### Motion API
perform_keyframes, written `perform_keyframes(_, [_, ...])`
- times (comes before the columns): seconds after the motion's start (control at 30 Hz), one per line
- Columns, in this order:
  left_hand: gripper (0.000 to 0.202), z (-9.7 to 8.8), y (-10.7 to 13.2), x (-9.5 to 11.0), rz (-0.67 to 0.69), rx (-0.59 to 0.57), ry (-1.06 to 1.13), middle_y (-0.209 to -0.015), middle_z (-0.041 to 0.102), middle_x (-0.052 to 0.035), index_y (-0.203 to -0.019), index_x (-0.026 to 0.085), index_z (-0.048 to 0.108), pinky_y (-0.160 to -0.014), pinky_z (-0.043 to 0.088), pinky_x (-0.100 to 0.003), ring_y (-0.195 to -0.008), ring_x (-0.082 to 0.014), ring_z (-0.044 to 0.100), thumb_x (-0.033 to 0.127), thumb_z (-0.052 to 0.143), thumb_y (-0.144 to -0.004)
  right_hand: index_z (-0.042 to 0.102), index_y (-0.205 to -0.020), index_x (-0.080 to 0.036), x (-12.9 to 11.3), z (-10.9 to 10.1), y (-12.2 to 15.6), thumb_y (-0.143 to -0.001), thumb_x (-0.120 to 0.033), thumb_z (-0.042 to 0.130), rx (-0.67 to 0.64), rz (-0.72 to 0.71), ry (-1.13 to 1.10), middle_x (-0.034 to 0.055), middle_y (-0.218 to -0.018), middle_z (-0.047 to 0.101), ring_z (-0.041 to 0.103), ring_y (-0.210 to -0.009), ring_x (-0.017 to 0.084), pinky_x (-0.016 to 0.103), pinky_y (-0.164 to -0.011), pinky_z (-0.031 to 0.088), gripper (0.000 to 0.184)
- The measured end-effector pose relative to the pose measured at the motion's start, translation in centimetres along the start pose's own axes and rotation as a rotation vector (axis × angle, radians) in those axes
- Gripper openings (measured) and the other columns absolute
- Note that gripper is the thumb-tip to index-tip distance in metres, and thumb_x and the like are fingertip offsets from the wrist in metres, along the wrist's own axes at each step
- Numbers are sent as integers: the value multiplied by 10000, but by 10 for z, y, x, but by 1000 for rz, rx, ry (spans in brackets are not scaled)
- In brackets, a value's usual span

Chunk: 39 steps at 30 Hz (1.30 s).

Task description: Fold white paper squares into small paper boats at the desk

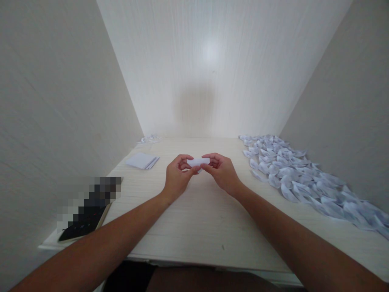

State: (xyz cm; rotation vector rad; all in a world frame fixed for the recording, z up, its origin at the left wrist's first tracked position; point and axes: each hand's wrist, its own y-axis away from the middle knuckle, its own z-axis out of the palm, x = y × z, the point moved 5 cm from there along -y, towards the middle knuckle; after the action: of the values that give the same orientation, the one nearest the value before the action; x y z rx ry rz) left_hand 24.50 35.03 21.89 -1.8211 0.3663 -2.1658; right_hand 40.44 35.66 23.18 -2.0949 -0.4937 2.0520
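Observation:
A small folded piece of white paper [198, 162] is held between both hands just above the pale wooden table [200, 219]. My left hand [177, 176] pinches its left end with thumb and fingers. My right hand [221, 171] grips its right end the same way. The paper's lower part is hidden behind my fingers.
A small stack of white paper sheets [142, 160] lies at the left back. Several folded white paper shapes [291, 170] are heaped along the right side. A dark phone [86, 221] rests near the front left edge. White walls close in on three sides.

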Motion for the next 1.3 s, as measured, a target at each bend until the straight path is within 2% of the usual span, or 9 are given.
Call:
perform_keyframes(0.3, [425,0,0,2,2,5,-20,-749,585,47,-920,162,635,-638,642,-282,-624,-109,671,290,897,-611,701,-958,-184,-3,-1,0,-728,-292,744,23,-51,90,5,-733,691,642,-659,148,283,-631,531,258])
perform_keyframes(0.6, [445,2,0,5,-20,-18,-30,-798,552,47,-915,160,621,-616,645,-286,-596,-95,658,329,897,-610,706,-964,-179,-3,-2,0,-748,-283,733,23,-72,142,23,-753,698,657,-680,163,304,-658,546,241])
perform_keyframes(1.3, [448,1,0,1,-19,-19,-35,-868,504,40,-932,176,617,-626,671,-340,-635,-83,627,334,893,-617,702,-931,-185,-9,-1,2,-746,-270,728,15,-60,146,24,-775,716,661,-676,156,292,-645,544,205])
